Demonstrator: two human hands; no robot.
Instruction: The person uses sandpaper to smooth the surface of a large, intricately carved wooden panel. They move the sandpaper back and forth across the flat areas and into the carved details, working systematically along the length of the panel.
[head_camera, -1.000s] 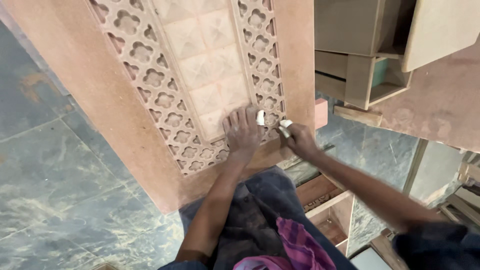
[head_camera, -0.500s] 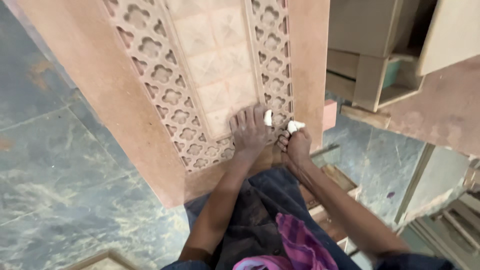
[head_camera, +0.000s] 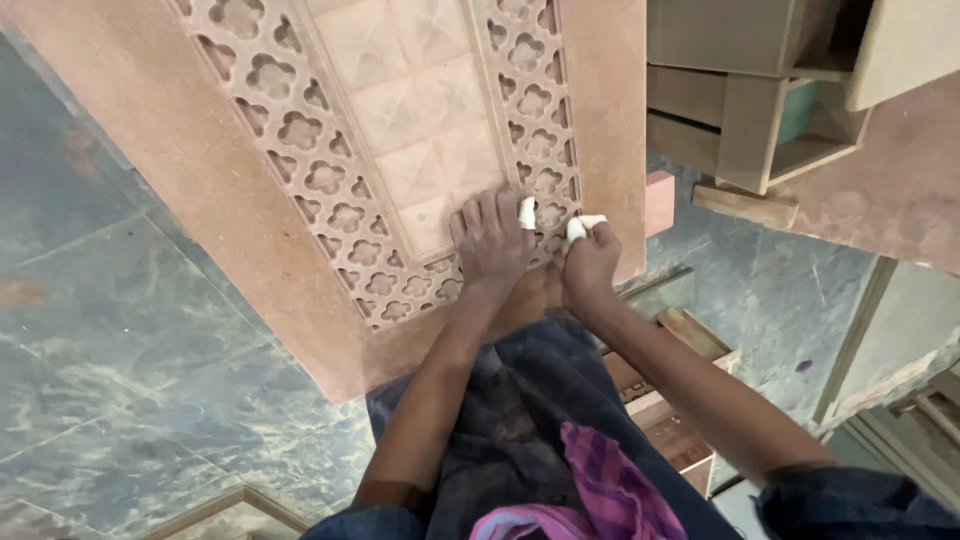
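Panel (head_camera: 300, 200) of carved reddish board, propped over the lap above the stone floor (head_camera: 120, 400): looks stiff, heavy; solid border grips safest, lattice (head_camera: 340, 215) likely fragile. Left hand (head_camera: 490, 245) lies flat, fingers spread on it. Right hand (head_camera: 590, 262) is curled, pinching a small white piece (head_camera: 583, 225) at the lattice.

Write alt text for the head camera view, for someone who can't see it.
Two dusty hands work on a carved wooden panel with cut-out lattice borders: the left hand lies flat on it, the right hand, with white-wrapped fingertips, works at the lattice edge. Blue-green stone floor below.
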